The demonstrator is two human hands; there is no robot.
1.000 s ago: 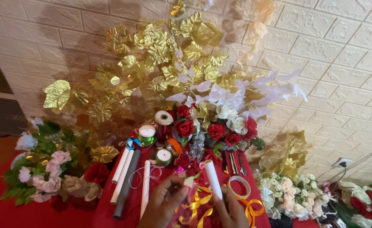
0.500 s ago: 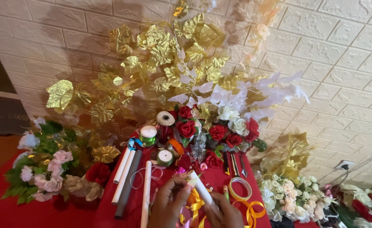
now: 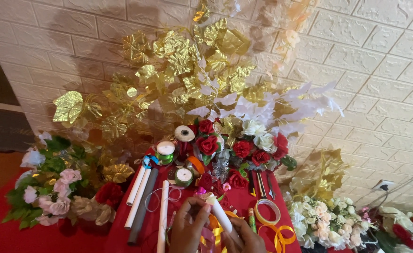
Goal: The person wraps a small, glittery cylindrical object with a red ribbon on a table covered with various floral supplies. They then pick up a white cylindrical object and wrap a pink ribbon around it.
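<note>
While the white stick (image 3: 219,213) is being held low over the red table (image 3: 281,206), slanting up to the left, its top is being pinched by the left hand (image 3: 187,229) and its bottom gripped by the right hand (image 3: 244,236)

Crowded red bench (image 3: 244,199) almost throughout. Straight ahead of the left hand (image 3: 187,232) and right hand (image 3: 244,236): tape rolls (image 3: 184,175) and a bank of red and white roses (image 3: 241,145), backed by gold leaves (image 3: 183,61) against the wall. To the left, white and dark rods (image 3: 140,194) lying lengthwise, then a pink bouquet (image 3: 56,192). To the right, a tape ring (image 3: 267,212), orange ribbon (image 3: 281,234), small tools (image 3: 260,182) and white flowers (image 3: 319,222). Only narrow open strips of red cloth between rods and rolls, and beside the tools.
</note>
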